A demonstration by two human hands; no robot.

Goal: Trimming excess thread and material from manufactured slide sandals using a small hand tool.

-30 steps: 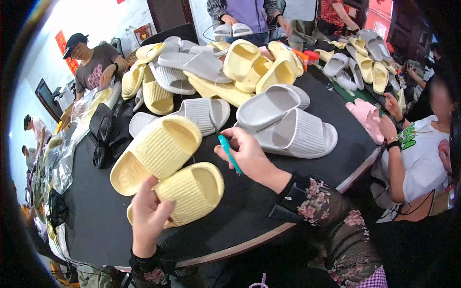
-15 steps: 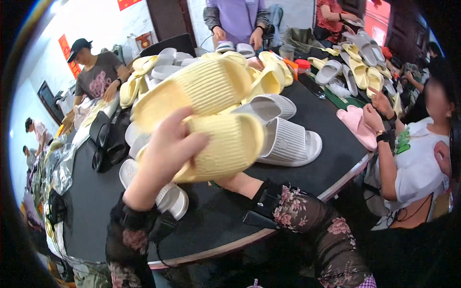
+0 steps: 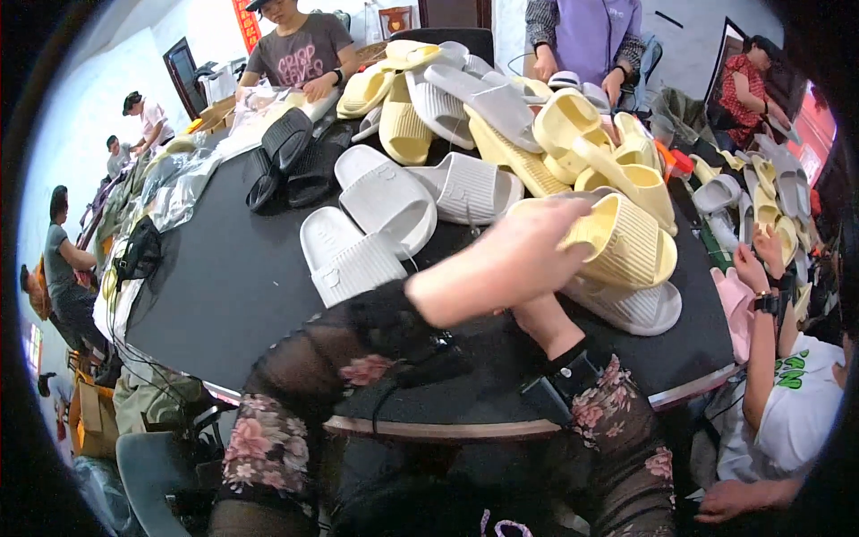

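My left hand (image 3: 506, 259) reaches across to the right, its thumb and fingers closed on a ribbed yellow slide slipper (image 3: 631, 242). That slipper lies over a grey slide slipper (image 3: 640, 307). My right hand (image 3: 544, 320) is under and behind my left hand; its fingers are hidden. Left of my hands, a loose pair of grey slippers (image 3: 356, 268) rests on the black table. Another grey slipper (image 3: 472, 186) lies just beyond them. Behind, yellow and grey slippers (image 3: 501, 107) are piled up.
Black slippers (image 3: 291, 157) sit farther left on the table (image 3: 215, 286). People stand or sit around it; one at the right handles a pink slipper (image 3: 734, 300). A second slipper heap (image 3: 769, 192) lies at the right. A grey chair (image 3: 152, 474) stands lower left.
The view has swung left. My left hand has carried the yellow slippers from the middle down to the right, over the grey pair. My right hand is still largely covered.
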